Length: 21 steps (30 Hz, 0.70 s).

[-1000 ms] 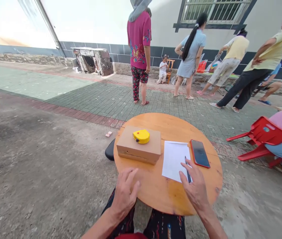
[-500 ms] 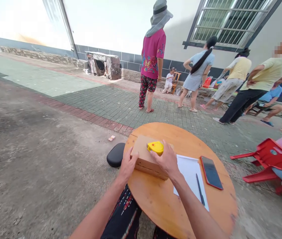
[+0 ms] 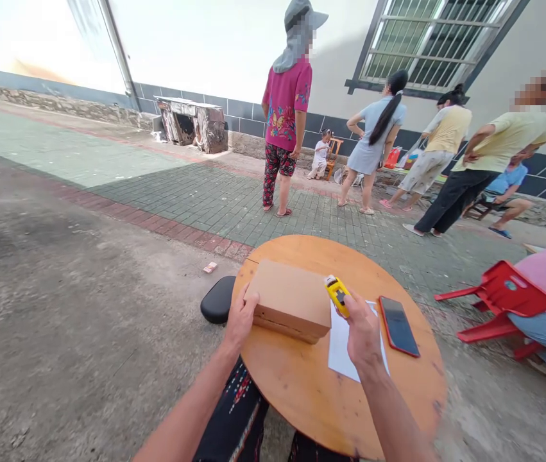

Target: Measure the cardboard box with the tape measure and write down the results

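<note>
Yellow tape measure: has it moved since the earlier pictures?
Yes, rightward: the yellow tape measure lay atop the cardboard box; now the right hand holds it at the box's right edge, nearer the phone.

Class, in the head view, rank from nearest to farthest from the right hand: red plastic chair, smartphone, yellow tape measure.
1. Yellow tape measure, in the right hand.
2. Smartphone, right of the hand.
3. Red plastic chair, far right.
</note>
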{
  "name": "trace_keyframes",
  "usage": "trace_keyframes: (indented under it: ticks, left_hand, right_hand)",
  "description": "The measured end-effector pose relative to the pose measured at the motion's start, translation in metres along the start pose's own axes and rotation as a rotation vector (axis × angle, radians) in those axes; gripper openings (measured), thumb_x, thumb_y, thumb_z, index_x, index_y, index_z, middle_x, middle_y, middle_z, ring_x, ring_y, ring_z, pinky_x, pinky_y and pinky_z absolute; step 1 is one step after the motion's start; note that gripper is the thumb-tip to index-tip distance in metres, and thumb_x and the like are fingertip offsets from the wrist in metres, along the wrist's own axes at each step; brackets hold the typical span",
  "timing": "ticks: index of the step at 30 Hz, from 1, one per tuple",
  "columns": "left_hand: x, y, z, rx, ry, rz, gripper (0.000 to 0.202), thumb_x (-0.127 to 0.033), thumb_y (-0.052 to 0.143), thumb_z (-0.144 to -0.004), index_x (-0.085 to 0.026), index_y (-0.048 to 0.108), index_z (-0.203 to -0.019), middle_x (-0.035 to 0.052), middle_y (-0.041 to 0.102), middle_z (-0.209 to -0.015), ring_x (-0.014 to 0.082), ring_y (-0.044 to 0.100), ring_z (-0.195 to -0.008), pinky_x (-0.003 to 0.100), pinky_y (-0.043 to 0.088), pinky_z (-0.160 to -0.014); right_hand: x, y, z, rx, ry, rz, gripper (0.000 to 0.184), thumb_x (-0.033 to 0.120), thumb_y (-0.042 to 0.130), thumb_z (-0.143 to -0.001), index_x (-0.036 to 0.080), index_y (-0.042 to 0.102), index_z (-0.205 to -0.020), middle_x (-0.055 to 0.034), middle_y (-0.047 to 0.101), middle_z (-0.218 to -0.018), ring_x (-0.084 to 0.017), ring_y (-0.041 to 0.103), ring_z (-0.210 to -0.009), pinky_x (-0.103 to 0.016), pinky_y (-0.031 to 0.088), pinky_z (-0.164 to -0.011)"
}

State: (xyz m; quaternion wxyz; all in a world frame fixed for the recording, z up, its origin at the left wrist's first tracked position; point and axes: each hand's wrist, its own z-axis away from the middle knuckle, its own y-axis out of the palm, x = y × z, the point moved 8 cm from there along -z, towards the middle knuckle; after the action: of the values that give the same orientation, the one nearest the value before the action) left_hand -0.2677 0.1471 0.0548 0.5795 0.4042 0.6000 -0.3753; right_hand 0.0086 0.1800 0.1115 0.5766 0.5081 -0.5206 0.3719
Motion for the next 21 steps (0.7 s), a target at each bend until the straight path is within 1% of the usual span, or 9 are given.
trace_keyframes:
  ticks: [2, 4, 6, 8, 11, 12, 14, 18, 21]
  left_hand:
    - [0.001, -0.004, 0.008, -0.012, 0.011, 0.016, 0.048, -0.036, 0.049, -0.087, -0.015, 0.056, -0.13, 0.0096, 0.062, -0.129, 0.0257, 0.056, -0.12, 0.038, 0.043, -0.103]
    - [0.004, -0.014, 0.024, -0.034, 0.035, 0.039, 0.049, -0.034, 0.05, -0.085, -0.016, 0.054, -0.131, 0.0086, 0.061, -0.132, 0.0258, 0.054, -0.124, 0.036, 0.044, -0.103]
    - [0.01, -0.028, 0.046, -0.051, 0.062, 0.027, 0.054, -0.03, 0.051, -0.083, -0.018, 0.05, -0.135, 0.0079, 0.057, -0.137, 0.0261, 0.051, -0.128, 0.037, 0.042, -0.105]
    - [0.019, -0.041, 0.067, -0.045, 0.077, -0.059, 0.06, -0.028, 0.055, -0.08, -0.02, 0.046, -0.139, 0.008, 0.054, -0.141, 0.0277, 0.047, -0.132, 0.039, 0.04, -0.108]
    - [0.036, -0.053, 0.088, -0.048, 0.062, -0.182, 0.064, -0.034, 0.061, -0.077, -0.019, 0.046, -0.138, 0.0115, 0.055, -0.139, 0.0318, 0.047, -0.131, 0.044, 0.041, -0.107]
    - [0.041, -0.053, 0.09, -0.059, 0.054, -0.208, 0.065, -0.036, 0.062, -0.076, -0.018, 0.046, -0.137, 0.0125, 0.056, -0.137, 0.0325, 0.048, -0.13, 0.045, 0.041, -0.107]
    - [0.045, -0.049, 0.086, -0.076, 0.05, -0.241, 0.066, -0.037, 0.061, -0.076, -0.017, 0.045, -0.137, 0.0129, 0.058, -0.134, 0.0317, 0.051, -0.127, 0.046, 0.042, -0.105]
    - [0.04, -0.026, 0.063, -0.081, 0.103, -0.251, 0.061, -0.035, 0.06, -0.076, -0.017, 0.047, -0.132, 0.0112, 0.062, -0.126, 0.0285, 0.057, -0.12, 0.043, 0.045, -0.102]
    - [0.039, -0.018, 0.052, -0.079, 0.101, -0.225, 0.058, -0.036, 0.062, -0.073, -0.017, 0.052, -0.127, 0.0107, 0.066, -0.12, 0.029, 0.06, -0.115, 0.043, 0.048, -0.098]
  right_hand:
    - [-0.005, -0.013, 0.007, -0.077, 0.058, -0.161, 0.035, 0.048, 0.074, -0.07, 0.019, 0.071, -0.091, -0.0028, 0.073, -0.095, -0.022, 0.066, -0.094, -0.034, 0.054, -0.074]
    - [-0.013, -0.024, 0.017, -0.136, 0.127, -0.313, 0.029, 0.046, 0.072, -0.073, 0.022, 0.07, -0.089, -0.0009, 0.072, -0.094, -0.022, 0.067, -0.091, -0.037, 0.057, -0.074]
    - [-0.019, -0.033, 0.032, -0.17, 0.179, -0.416, 0.028, 0.046, 0.069, -0.076, 0.025, 0.07, -0.094, 0.0002, 0.073, -0.097, -0.021, 0.068, -0.09, -0.041, 0.058, -0.077]
    - [-0.024, -0.04, 0.051, -0.176, 0.205, -0.463, 0.029, 0.046, 0.064, -0.08, 0.026, 0.069, -0.101, -0.0002, 0.073, -0.1, -0.022, 0.069, -0.09, -0.044, 0.058, -0.079]
    - [-0.032, -0.048, 0.075, -0.168, 0.221, -0.475, 0.033, 0.046, 0.061, -0.084, 0.027, 0.067, -0.109, -0.0023, 0.074, -0.103, -0.023, 0.071, -0.09, -0.043, 0.058, -0.077]
    - [-0.034, -0.048, 0.08, -0.166, 0.226, -0.48, 0.033, 0.046, 0.061, -0.084, 0.027, 0.067, -0.111, -0.0023, 0.074, -0.103, -0.023, 0.071, -0.09, -0.041, 0.058, -0.076]
    - [-0.039, -0.047, 0.081, -0.166, 0.226, -0.496, 0.032, 0.044, 0.062, -0.084, 0.028, 0.066, -0.111, -0.0008, 0.075, -0.103, -0.021, 0.071, -0.091, -0.037, 0.059, -0.074]
    - [-0.045, -0.037, 0.056, -0.139, 0.216, -0.523, 0.028, 0.042, 0.065, -0.081, 0.025, 0.068, -0.103, 0.0019, 0.075, -0.097, -0.017, 0.07, -0.088, -0.031, 0.058, -0.075]
    - [-0.044, -0.036, 0.041, -0.091, 0.229, -0.53, 0.028, 0.041, 0.068, -0.078, 0.022, 0.069, -0.099, 0.0006, 0.076, -0.092, -0.018, 0.071, -0.086, -0.031, 0.058, -0.076]
